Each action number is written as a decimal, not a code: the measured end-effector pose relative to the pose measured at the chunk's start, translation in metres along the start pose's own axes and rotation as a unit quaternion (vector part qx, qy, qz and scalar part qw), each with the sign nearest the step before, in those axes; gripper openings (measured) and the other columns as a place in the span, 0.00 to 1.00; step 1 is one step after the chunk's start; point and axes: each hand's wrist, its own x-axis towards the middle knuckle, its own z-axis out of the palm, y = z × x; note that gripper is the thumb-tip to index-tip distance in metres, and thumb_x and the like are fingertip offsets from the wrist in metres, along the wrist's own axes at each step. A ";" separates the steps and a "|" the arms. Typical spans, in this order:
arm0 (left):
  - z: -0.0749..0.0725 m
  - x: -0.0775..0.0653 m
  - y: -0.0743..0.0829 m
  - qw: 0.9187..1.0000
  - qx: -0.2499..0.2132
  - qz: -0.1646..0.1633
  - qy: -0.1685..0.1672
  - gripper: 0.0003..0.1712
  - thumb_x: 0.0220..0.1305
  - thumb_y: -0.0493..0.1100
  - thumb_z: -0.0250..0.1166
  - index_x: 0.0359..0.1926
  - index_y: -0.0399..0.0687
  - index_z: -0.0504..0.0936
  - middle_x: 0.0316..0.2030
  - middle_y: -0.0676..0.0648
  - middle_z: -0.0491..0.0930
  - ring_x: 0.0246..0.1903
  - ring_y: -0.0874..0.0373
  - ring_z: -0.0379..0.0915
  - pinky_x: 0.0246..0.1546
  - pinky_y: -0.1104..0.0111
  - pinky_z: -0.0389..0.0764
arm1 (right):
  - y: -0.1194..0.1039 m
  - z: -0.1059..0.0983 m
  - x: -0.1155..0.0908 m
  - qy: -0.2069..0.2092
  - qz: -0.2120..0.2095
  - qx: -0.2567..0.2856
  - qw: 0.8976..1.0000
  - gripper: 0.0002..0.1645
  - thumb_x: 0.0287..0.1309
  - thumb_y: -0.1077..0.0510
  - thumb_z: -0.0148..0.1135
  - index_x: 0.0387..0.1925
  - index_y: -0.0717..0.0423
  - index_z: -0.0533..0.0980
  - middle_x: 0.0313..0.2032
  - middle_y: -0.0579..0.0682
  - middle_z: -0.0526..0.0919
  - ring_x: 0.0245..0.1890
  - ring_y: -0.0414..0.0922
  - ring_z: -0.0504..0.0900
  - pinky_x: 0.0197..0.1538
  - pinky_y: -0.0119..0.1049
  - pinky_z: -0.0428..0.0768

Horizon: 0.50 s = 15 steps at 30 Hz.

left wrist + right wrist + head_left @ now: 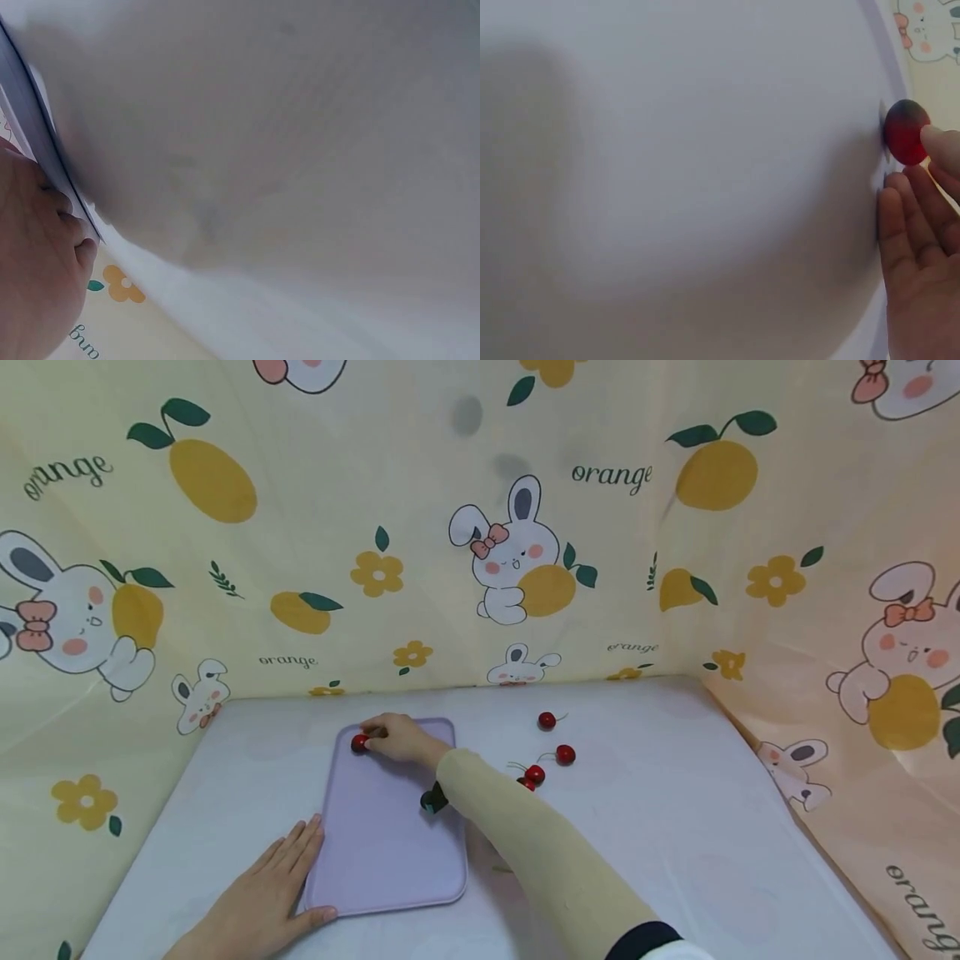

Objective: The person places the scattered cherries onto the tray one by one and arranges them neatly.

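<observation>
A red cherry (360, 743) is at the upper left corner of a lilac tray (390, 860). My right hand (405, 739) pinches it between thumb and fingers; in the right wrist view the cherry (907, 133) shows against the thumb tip, close to the tray's surface. My left hand (262, 893) lies with fingers straight along the tray's lower left edge, its thumb at the front rim. Only part of the left hand (37, 262) appears in the left wrist view, beside the tray's edge.
Several cherries with stems lie right of the tray, among them one at the back (547, 721) and another nearer (566, 755). My right forearm (547, 843) crosses the tray's right edge and partly hides a cherry. A patterned cloth wall (420, 527) rises behind the white table (675, 827).
</observation>
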 end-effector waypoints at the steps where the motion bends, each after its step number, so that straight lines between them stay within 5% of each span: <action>1: 0.000 0.000 0.001 1.000 0.000 0.001 0.000 0.62 0.63 0.81 0.57 0.76 0.32 0.65 0.78 0.36 0.60 0.76 0.38 0.57 0.68 0.82 0.18 | 0.000 -0.002 -0.001 0.000 0.001 0.004 1.000 0.24 0.74 0.55 0.62 0.68 0.51 0.77 0.59 0.47 0.84 0.57 0.41 0.82 0.58 0.30 0.78; 15: -0.001 -0.003 0.000 1.000 0.015 0.017 0.020 0.61 0.63 0.78 0.59 0.75 0.31 0.65 0.77 0.35 0.61 0.75 0.36 0.59 0.69 0.80 0.17 | -0.012 -0.043 -0.029 0.030 -0.026 0.028 0.999 0.22 0.74 0.56 0.62 0.66 0.51 0.79 0.62 0.44 0.82 0.55 0.39 0.83 0.55 0.30 0.79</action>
